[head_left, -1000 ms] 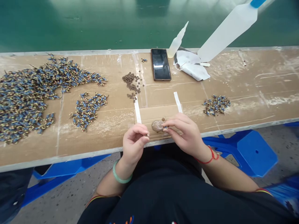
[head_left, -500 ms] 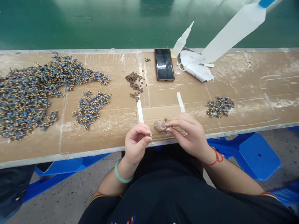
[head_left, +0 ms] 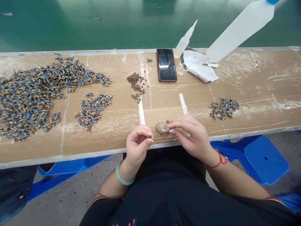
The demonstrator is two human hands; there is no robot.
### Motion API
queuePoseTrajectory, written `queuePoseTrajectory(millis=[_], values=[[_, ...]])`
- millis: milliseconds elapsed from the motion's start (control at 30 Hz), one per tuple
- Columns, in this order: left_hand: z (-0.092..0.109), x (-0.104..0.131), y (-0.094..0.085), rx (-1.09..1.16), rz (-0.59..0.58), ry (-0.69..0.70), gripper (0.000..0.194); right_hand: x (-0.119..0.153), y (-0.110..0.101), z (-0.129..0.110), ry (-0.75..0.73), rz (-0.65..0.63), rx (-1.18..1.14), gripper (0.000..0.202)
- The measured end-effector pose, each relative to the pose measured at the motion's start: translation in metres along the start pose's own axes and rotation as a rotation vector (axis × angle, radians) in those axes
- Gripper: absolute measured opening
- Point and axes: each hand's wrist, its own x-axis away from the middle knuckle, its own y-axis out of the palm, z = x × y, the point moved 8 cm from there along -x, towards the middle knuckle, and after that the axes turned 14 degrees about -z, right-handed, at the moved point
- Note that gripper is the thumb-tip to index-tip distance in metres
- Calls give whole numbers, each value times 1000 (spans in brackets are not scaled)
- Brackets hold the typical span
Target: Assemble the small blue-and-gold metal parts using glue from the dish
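My left hand (head_left: 139, 143) is closed in a pinch at the table's front edge, a tiny piece just showing between thumb and forefinger, too small to name. A small clear glass jar (head_left: 161, 127) stands on a cardboard pad (head_left: 152, 114) between my hands. At the jar's right rim, my right hand (head_left: 191, 134) pinches a small blue-and-yellow part (head_left: 171, 128), mostly hidden by the fingertips. A few brown discs (head_left: 167, 121) lie around the jar. White tape strips (head_left: 141, 112) run along the pad's sides.
Blue-and-yellow parts form a large heap (head_left: 28, 94), a smaller pile (head_left: 92, 110) and another pile (head_left: 224, 108) at right. Small brown ring-shaped discs (head_left: 134, 80) lie mid-table. Behind are a phone (head_left: 166, 65), a squeeze bottle (head_left: 184, 42), a white sheet (head_left: 198, 66) and a larger bottle (head_left: 240, 29).
The view has shifted slightly, so the table's things appear a little further right. Both hands keep nearly the same pose, the right still at the jar's rim.
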Motion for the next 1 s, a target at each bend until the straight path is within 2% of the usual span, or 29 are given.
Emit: queuePoseTrajectory(millis=[267,833,900,1000], values=[[-1,1,-3,-43,28,-20,26,-1,1,7,49,12,-33,12],[-2,1,-2,-64,12,23,20,-4,1,11,7,-2,-77,12],[-2,1,-3,-79,23,15,23,-2,-1,15,39,18,-88,10],[1,0,-2,-128,43,28,24,1,-8,20,107,113,-146,7]])
